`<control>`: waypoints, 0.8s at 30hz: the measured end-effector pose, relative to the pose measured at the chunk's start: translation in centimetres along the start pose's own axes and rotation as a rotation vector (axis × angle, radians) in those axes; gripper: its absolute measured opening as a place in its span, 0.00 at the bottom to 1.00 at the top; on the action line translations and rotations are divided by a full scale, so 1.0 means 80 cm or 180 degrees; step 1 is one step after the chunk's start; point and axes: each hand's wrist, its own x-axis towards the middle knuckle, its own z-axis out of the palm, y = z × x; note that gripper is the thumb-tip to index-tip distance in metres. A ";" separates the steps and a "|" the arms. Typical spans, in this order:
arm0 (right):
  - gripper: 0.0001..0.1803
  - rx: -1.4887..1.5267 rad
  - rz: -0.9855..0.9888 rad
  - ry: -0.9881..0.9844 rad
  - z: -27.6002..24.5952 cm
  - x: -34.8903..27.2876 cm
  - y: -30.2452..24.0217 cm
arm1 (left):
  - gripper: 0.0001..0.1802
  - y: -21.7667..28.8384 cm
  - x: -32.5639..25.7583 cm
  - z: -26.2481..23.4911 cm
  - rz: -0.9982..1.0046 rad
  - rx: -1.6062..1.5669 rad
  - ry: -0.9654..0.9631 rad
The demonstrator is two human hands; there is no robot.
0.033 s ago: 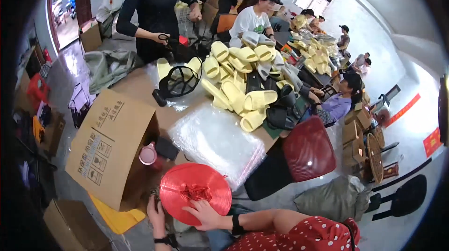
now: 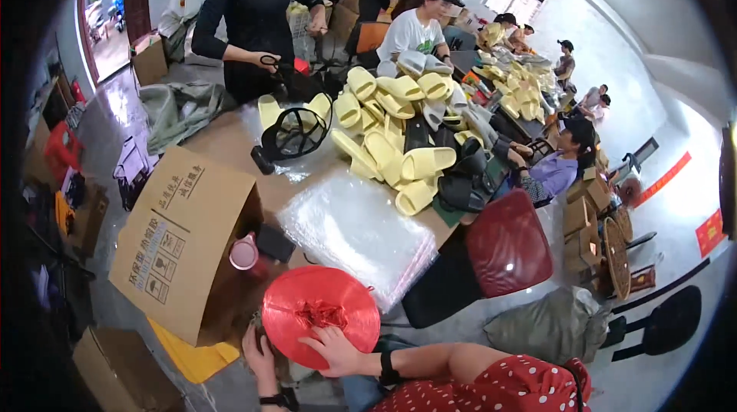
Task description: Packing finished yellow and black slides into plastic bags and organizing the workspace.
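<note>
A large round roll of shiny red plastic twine (image 2: pixel 321 289) tilts toward me at the near edge of the table. My right hand (image 2: pixel 338 352) rests on its face with the fingers spread, fingertips close to the crumpled strands at the centre. Beside the roll's left edge is my left hand (image 2: pixel 259 354), thumb and fingers apart; whether it touches the roll is hard to tell. Just beyond the roll lies a stack of clear plastic bags (image 2: pixel 357 228). A pink cup (image 2: pixel 244 252) stands to its left, next to a dark box-like object (image 2: pixel 274 243).
A big cardboard box (image 2: pixel 180 235) lies open at left, above a yellow sheet (image 2: pixel 196 354). Yellow slippers (image 2: pixel 384 155) and a black cap (image 2: pixel 295 134) cover the far table. A dark red chair (image 2: pixel 507 243) stands right. Several people work around the tables, one in black (image 2: pixel 257 13).
</note>
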 end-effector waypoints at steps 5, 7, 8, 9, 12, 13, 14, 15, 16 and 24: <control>0.51 -0.0035 0.0065 0.0635 0.028 0.030 -0.020 | 0.13 -0.021 -0.123 0.019 -0.0688 0.0061 0.1261; 0.52 -0.0224 0.0204 0.0315 0.027 0.038 -0.022 | 0.08 -0.023 -0.163 0.052 -0.1474 -0.0830 0.1587; 0.52 -0.0256 0.0185 0.0328 0.031 0.040 -0.024 | 0.09 -0.053 -0.187 0.071 -0.1816 -0.0854 0.1160; 0.52 -0.0298 0.0188 0.0331 0.037 0.038 -0.020 | 0.11 -0.075 -0.214 0.084 -0.2166 -0.0909 0.0706; 0.54 -0.0323 0.0105 0.0341 0.047 0.041 -0.006 | 0.24 -0.046 -0.219 0.119 -0.2933 -0.1385 -0.0535; 0.54 -0.0377 0.0077 0.0308 0.049 0.039 -0.004 | 0.41 -0.035 -0.208 0.142 -0.2233 -0.1540 -0.0865; 0.54 -0.0212 0.0041 0.0181 0.052 0.038 -0.012 | 0.57 -0.042 -0.223 0.158 -0.1680 -0.1630 -0.0981; 0.54 -0.0056 0.0014 0.0076 0.047 0.041 -0.021 | 0.63 -0.089 -0.230 0.207 -0.0883 -0.0770 -0.1113; 0.53 -0.0048 -0.0183 0.0047 0.042 0.039 -0.016 | 0.66 -0.104 -0.236 0.251 -0.1120 -0.0264 -0.0831; 0.13 0.1298 -0.2393 -0.0192 -0.006 -0.039 0.053 | 0.60 -0.034 -0.235 0.438 -0.1523 -0.0373 -0.1297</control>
